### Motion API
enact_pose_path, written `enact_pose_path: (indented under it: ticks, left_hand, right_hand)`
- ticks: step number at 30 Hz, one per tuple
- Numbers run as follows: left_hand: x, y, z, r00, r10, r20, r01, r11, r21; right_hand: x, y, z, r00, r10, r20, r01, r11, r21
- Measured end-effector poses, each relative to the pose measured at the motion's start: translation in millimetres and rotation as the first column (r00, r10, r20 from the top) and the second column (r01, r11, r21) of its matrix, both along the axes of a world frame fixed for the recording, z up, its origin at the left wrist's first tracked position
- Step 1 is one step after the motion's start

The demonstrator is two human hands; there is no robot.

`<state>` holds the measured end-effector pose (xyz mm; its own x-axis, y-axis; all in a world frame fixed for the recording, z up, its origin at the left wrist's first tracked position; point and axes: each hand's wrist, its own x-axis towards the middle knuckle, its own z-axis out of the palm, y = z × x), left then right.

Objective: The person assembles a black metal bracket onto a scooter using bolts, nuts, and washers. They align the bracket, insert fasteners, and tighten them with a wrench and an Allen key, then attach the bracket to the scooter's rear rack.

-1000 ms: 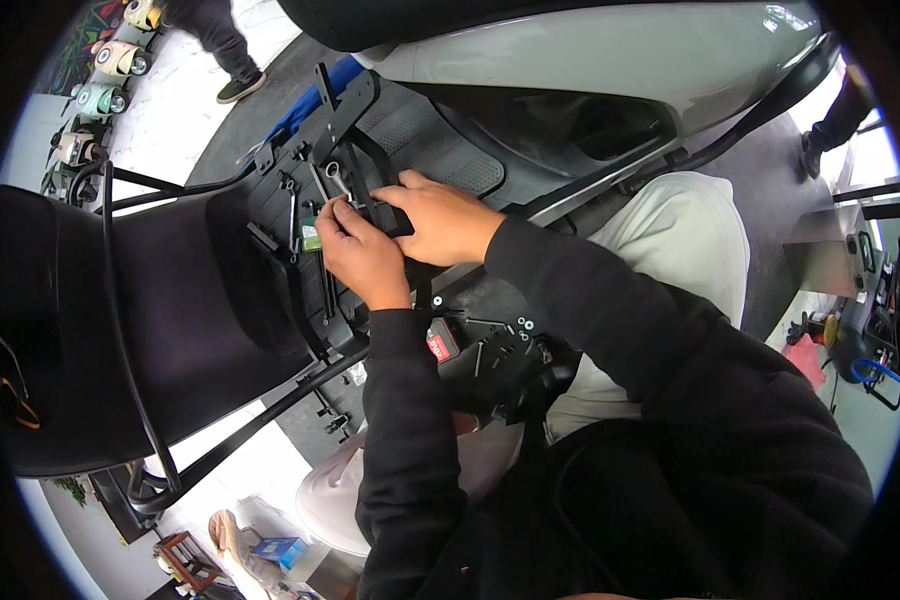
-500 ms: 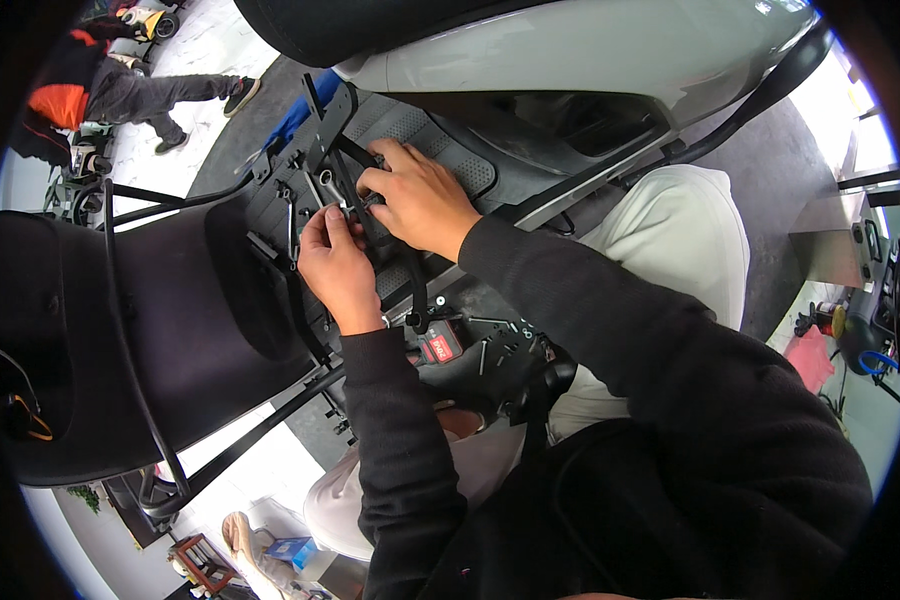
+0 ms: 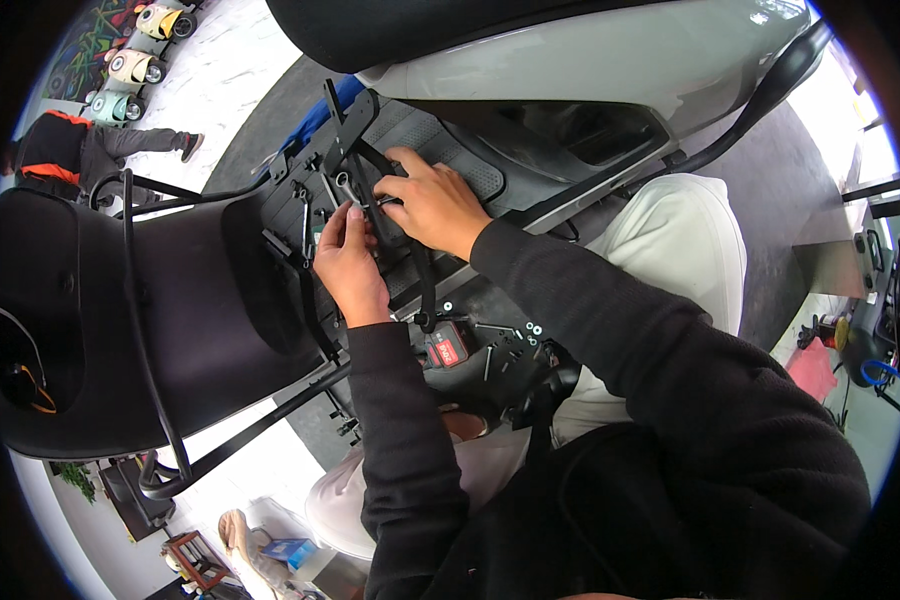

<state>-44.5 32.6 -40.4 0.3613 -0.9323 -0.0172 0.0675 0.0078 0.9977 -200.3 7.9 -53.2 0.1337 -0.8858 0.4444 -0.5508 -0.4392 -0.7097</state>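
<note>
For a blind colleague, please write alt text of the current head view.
A person's left hand has a wrench in its grip; the right hand is at a black bracket beside it. Washers and a red-and-black block lie lower.

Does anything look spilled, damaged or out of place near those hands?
Nothing looks clearly damaged. One untidy spot: washers and slim metal pieces lie scattered beside the red-and-black block, right of the left sleeve. They stand out because they seem uncontained and could get lost.
</note>
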Motion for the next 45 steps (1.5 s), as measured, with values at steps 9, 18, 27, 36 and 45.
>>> enact_pose_path:
  ticks: [9, 18, 27, 36, 45]
  left_hand:
    - [-16.4, -7.2, -8.6, 0.996, 0.064, -0.060, -0.068, 0.995, -0.073]
    - [-29.9, -7.9, -18.9, 0.992, 0.083, -0.091, -0.095, 0.986, -0.137]
    - [-35.4, -8.0, -23.1, 0.984, 0.120, -0.135, -0.140, 0.979, -0.151]
    - [-9.6, -13.5, 0.3, 0.980, 0.012, 0.198, -0.020, 0.999, 0.038]
    - [1.1, -9.0, 40.4, 0.547, -0.075, 0.834, 0.211, 0.976, -0.050]
  right_hand:
    - [2.0, -0.8, -6.9, 1.000, 0.023, 0.019, -0.025, 0.997, 0.068]
    - [2.8, -0.4, -10.7, 0.997, 0.016, 0.073, -0.022, 0.996, 0.081]
    - [-0.1, -4.2, -11.6, 0.992, 0.037, 0.117, -0.053, 0.989, 0.137]
    - [3.9, -6.9, -10.0, 0.983, -0.037, 0.182, 0.036, 0.999, 0.008]
    - [4.3, -10.8, -5.5, 0.985, -0.017, 0.170, 0.010, 0.999, 0.044]
